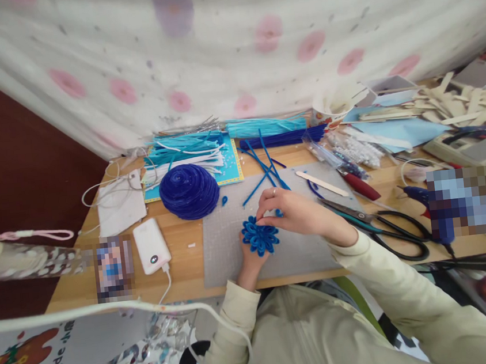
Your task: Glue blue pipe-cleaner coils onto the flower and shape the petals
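Work in blue stems above a desk, seen from the head. The left hand point(252, 262) holds a blue flower point(260, 238) from below, over the near part of a grey cutting mat point(223, 268); its fingers are clamped on the underside, the tips hidden behind the looped petals. The right hand point(292, 210), a ring on one finger, reaches in from above, thumb and forefinger drawn together at the flower's upper edge — whether they pinch a petal cannot be told. A small blue piece point(278, 213) shows beside these fingers. Beyond the hands, loose blue stems point(263, 171) cross one another at the mat's far edge; to their left lie a small blue loop point(224, 200) and a coiled, dark blue dome point(189, 191). Behind these are a bundle of dark blue stems point(284, 137) and a bundle of light blue stems point(266, 125). Right of the hands, a flat wooden stick point(322, 183) lies on the mat; scissors point(362, 216) with black handles point toward the right hand, and a blue glue gun point(445, 227) lies beyond them. At left, a white power bank point(151, 245) rests on the wooden desk point(186, 278), cable attached.
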{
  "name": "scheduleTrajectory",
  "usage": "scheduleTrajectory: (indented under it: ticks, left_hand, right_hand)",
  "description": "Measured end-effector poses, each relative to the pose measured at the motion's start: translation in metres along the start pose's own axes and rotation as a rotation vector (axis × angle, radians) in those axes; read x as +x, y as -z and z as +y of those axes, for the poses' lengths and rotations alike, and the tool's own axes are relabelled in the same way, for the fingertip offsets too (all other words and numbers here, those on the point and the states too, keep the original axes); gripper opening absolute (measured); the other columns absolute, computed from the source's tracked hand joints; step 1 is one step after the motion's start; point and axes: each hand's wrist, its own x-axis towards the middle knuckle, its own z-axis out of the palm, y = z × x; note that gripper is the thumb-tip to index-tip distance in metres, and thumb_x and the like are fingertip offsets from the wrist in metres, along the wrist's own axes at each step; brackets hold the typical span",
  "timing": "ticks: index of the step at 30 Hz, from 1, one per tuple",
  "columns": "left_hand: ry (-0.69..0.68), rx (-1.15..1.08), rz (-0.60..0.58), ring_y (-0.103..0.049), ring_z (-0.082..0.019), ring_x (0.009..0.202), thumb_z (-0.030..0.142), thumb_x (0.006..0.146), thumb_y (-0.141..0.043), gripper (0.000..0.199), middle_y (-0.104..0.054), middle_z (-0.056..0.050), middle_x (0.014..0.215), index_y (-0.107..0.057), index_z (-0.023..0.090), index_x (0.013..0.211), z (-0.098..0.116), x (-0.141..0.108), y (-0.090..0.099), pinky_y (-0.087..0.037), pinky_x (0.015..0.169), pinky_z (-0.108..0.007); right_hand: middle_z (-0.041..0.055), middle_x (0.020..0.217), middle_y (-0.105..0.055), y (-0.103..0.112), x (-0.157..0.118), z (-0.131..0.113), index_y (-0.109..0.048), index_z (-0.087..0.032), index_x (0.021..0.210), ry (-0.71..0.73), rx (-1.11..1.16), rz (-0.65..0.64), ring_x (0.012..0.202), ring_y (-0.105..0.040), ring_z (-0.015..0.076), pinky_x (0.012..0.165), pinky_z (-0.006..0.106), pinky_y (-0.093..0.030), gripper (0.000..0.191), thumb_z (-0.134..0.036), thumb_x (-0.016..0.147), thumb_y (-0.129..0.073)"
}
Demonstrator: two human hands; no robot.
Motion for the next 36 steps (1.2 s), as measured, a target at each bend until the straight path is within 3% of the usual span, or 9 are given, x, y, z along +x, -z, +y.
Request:
scheduleTrajectory:
  ticks: [5,10,14,18,25,36]
  left_hand:
    - [0.021,0.011,-0.02,-0.055,-0.013,0.05,0.005,0.052,-0.062,0.025,-0.055,0.007,0.048,-0.046,0.023,0.046,0.013,-0.001,-0.004,-0.049,0.058,-0.025]
    - [0.047,0.019,-0.005,-0.056,-0.012,0.052,0.004,0.051,-0.062,0.024,-0.058,0.006,0.051,-0.048,0.023,0.048,0.015,-0.002,-0.005,-0.049,0.059,-0.025]
    - [0.06,0.027,0.033,-0.06,-0.014,0.058,0.002,0.049,-0.061,0.024,-0.061,0.005,0.054,-0.05,0.023,0.05,0.015,-0.002,-0.003,-0.051,0.066,-0.026]
    - [0.065,0.009,-0.003,-0.061,-0.013,0.057,0.004,0.052,-0.063,0.021,-0.063,0.005,0.055,-0.052,0.023,0.051,0.025,-0.003,-0.003,-0.052,0.063,-0.025]
    - [0.078,0.0,-0.016,-0.057,-0.012,0.049,0.006,0.054,-0.062,0.024,-0.059,0.006,0.047,-0.047,0.024,0.045,0.033,-0.002,-0.005,-0.05,0.054,-0.024]
    - [0.096,-0.005,0.024,-0.062,-0.014,0.054,0.0,0.05,-0.06,0.027,-0.064,0.006,0.053,-0.048,0.024,0.051,0.027,-0.002,-0.005,-0.053,0.058,-0.025]
  right_hand:
    - [0.0071,0.087,-0.065,-0.002,0.006,-0.001,-0.07,-0.016,0.083,-0.018,-0.036,-0.075,0.085,-0.059,0.0176,0.078,0.03,-0.044,0.01,-0.018,0.085,-0.061]
    - [0.0081,0.085,-0.065,0.0,0.011,-0.003,-0.07,-0.014,0.082,0.005,-0.028,-0.113,0.083,-0.058,0.018,0.077,0.029,-0.044,0.009,-0.015,0.083,-0.061]
    - [0.0084,0.086,-0.063,0.004,0.005,-0.001,-0.069,-0.013,0.085,-0.014,-0.008,-0.035,0.084,-0.058,0.0182,0.079,0.031,-0.043,0.011,-0.02,0.086,-0.059]
    - [0.0078,0.088,-0.062,0.005,-0.005,0.003,-0.068,-0.015,0.086,-0.055,-0.012,0.05,0.083,-0.057,0.0181,0.08,0.032,-0.043,0.011,-0.024,0.084,-0.062]
    - [0.0091,0.091,-0.063,-0.001,-0.005,0.001,-0.068,-0.016,0.081,-0.032,0.006,-0.002,0.09,-0.056,0.0202,0.083,0.035,-0.043,0.008,-0.017,0.084,-0.06]
    - [0.0082,0.094,-0.061,-0.004,0.004,0.0,-0.067,-0.016,0.082,0.026,-0.03,-0.054,0.09,-0.056,0.0183,0.084,0.033,-0.044,0.01,-0.013,0.085,-0.057]
